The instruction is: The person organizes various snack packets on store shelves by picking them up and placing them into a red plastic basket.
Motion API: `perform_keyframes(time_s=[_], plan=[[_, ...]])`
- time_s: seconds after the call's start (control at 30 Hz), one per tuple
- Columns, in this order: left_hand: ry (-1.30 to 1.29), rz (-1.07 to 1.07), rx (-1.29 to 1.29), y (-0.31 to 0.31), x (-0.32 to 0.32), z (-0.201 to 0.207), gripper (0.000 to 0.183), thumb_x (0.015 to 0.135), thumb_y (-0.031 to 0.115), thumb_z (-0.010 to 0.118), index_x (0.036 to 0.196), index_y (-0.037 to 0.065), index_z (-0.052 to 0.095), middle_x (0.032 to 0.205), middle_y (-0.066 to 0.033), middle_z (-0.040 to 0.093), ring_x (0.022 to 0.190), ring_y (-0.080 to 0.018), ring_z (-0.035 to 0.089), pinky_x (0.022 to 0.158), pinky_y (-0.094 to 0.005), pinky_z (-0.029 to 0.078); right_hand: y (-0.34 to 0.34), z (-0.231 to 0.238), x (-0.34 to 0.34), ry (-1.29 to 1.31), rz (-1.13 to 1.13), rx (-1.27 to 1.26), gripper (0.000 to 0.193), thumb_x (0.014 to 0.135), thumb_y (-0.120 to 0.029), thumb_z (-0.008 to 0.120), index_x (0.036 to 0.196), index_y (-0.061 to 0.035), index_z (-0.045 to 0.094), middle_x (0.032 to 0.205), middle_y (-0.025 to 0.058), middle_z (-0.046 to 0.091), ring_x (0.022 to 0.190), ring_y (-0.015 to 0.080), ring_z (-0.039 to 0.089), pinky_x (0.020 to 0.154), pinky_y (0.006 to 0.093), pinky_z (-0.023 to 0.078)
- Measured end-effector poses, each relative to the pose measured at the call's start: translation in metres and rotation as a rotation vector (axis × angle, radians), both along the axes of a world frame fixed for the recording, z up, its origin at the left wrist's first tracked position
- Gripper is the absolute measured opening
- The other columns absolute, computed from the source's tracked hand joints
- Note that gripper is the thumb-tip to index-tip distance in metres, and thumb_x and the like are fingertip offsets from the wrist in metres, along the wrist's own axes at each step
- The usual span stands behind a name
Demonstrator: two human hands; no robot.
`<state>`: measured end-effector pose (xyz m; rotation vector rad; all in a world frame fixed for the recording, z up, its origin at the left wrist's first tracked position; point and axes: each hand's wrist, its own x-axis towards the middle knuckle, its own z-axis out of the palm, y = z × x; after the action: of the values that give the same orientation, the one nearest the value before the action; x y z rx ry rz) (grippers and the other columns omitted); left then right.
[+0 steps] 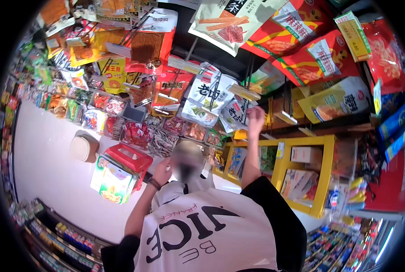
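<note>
My right hand [256, 116] reaches up to the shelf, fingers curled at the edge of a white snack packet [233, 113] with dark print. A larger white-and-green snack packet [205, 97] hangs beside it. Lower down, my left hand [162, 171] is curled close to a red plastic basket [141, 159]; what it holds is hidden. A white-and-green snack bag [114, 180] lies in or against this basket. Right of my left hand is a blurred round shape [187, 159] I cannot make out.
Red snack packets [309, 59] hang on hooks above to the right. Open bins of small wrapped snacks [136, 135] line the shelf's foot. A yellow display rack [328, 174] stands right, and a beige stool-like object [84, 148] on the pale floor at left.
</note>
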<state>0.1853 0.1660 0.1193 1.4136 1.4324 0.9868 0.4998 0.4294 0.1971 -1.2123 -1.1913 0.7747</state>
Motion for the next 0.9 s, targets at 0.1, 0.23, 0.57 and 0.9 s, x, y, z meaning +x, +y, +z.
perform_keyframes(time_s=[0.1, 0.23, 0.57, 0.9], plan=[[0.102, -0.234, 0.22, 0.059, 0.056, -0.021, 0.02, 0.085, 0.012, 0.054, 0.102, 0.002, 0.058, 0.096, -0.0133, 0.061, 0.084, -0.0249, 0.062, 0.071, -0.0317, 0.049, 0.073, -0.018, 0.076, -0.171, -0.246, 0.134, 0.027, 0.082, -0.007, 0.057, 0.106, 0.0, 0.047, 0.089, 0.0083, 0.057, 0.082, 0.0143, 0.054, 0.073, 0.0269, 0.043], [-0.134, -0.198, 0.047, 0.127, 0.097, 0.037, 0.019, 0.086, 0.013, 0.054, 0.101, 0.002, 0.058, 0.093, -0.0118, 0.062, 0.082, -0.0214, 0.062, 0.071, -0.0291, 0.049, 0.145, -0.002, 0.094, -0.002, -0.105, -0.087, 0.035, 0.083, -0.008, 0.057, 0.114, 0.0, 0.043, 0.112, 0.0102, 0.051, 0.106, 0.0164, 0.047, 0.092, 0.0294, 0.036], [-0.368, 0.004, -0.01, 0.153, 0.138, 0.074, 0.019, 0.089, 0.007, 0.049, 0.105, 0.0, 0.055, 0.087, -0.0047, 0.061, 0.079, -0.0093, 0.057, 0.071, -0.0235, 0.046, 0.094, 0.009, 0.07, 0.391, -0.062, -0.18, 0.021, 0.089, -0.012, 0.052, 0.107, -0.0033, 0.048, 0.1, 0.0042, 0.052, 0.086, 0.0148, 0.05, 0.075, 0.0307, 0.04], [-0.664, -0.11, 0.069, 0.165, 0.163, 0.098, 0.058, 0.089, 0.009, 0.052, 0.137, 0.007, 0.02, 0.126, -0.0101, 0.041, 0.108, -0.018, 0.051, 0.085, -0.0276, 0.044, -0.044, 0.047, 0.025, 0.621, 0.091, -0.083, 0.021, 0.09, -0.006, 0.048, 0.11, 0.0008, 0.048, 0.104, 0.0076, 0.056, 0.091, 0.0129, 0.053, 0.082, 0.028, 0.041]])
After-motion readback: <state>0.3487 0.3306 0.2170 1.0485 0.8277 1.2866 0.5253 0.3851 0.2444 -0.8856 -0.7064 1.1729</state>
